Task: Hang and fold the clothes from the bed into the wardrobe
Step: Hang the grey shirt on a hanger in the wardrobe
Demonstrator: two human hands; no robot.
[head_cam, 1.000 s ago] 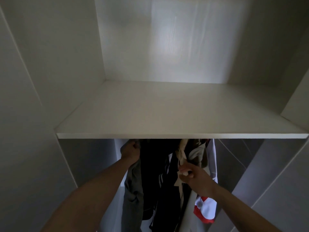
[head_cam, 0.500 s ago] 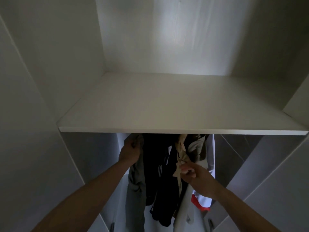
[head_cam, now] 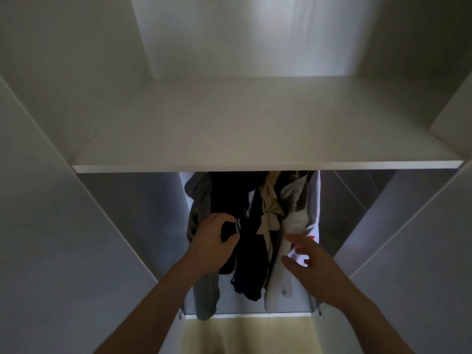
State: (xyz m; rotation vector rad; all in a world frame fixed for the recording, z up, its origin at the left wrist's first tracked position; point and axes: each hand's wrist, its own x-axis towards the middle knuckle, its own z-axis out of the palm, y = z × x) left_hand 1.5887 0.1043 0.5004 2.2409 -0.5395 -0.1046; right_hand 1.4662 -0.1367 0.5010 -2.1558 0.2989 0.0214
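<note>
A shelf (head_cam: 255, 139) is spanning the wardrobe (head_cam: 51, 226) from its left wall to its right wall, with the back panel standing at its far edge. Below the shelf, a row of clothes (head_cam: 255, 226) is hanging in the middle of the compartment, apart from both side walls. The left hand (head_cam: 213, 242) is gripping the near side of a garment toward the left of the row. The right hand (head_cam: 313, 261) is hovering near the rightmost garments, fingers spread.

I am looking into a dim, grey view. Soft light is glowing on the back panel (head_cam: 255, 34), shadows are deepening toward the corners, and the wide lens is bending the edges.
</note>
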